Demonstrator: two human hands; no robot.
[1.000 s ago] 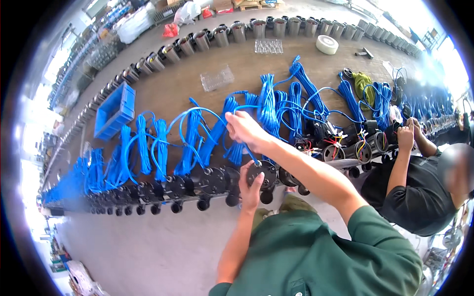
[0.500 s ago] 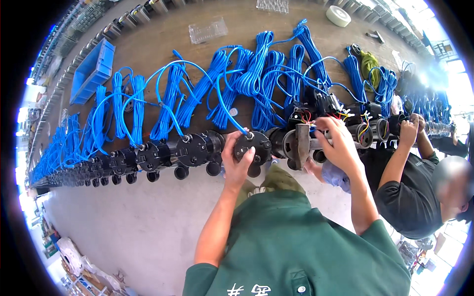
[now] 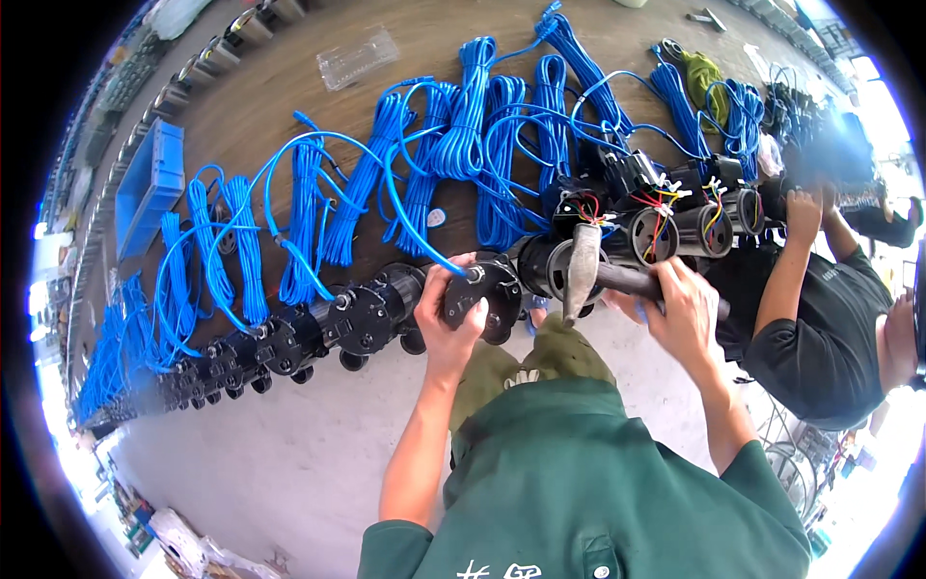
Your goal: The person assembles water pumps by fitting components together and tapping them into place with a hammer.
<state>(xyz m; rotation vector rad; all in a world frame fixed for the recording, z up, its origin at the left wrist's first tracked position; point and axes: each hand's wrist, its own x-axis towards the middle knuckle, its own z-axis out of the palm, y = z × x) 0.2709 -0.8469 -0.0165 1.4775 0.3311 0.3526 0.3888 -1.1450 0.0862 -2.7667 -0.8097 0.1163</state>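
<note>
My left hand (image 3: 444,323) grips a round black end cover (image 3: 487,294), its thumb across the face and its fingers behind the rim. A blue cable (image 3: 410,217) runs into a metal fitting on this cover. My right hand (image 3: 683,314) is closed round the dark handle of a hammer (image 3: 581,275). The hammer's worn metal head stands just right of the cover, in front of an open black cylinder (image 3: 545,265). Whether the head touches the cylinder cannot be seen.
Coiled blue cables (image 3: 463,125) lie along the bench (image 3: 260,96). More black covered cylinders (image 3: 362,323) line its edge at left; open ones with coloured wires (image 3: 651,236) stand at right. A blue bin (image 3: 152,188) sits far left. A co-worker (image 3: 820,309) works close on my right.
My view has tilted and shifted, so the bench appears farther left. My right hand has moved right and down, and the hammer's handle now shows. My left hand stays on the end cover.
</note>
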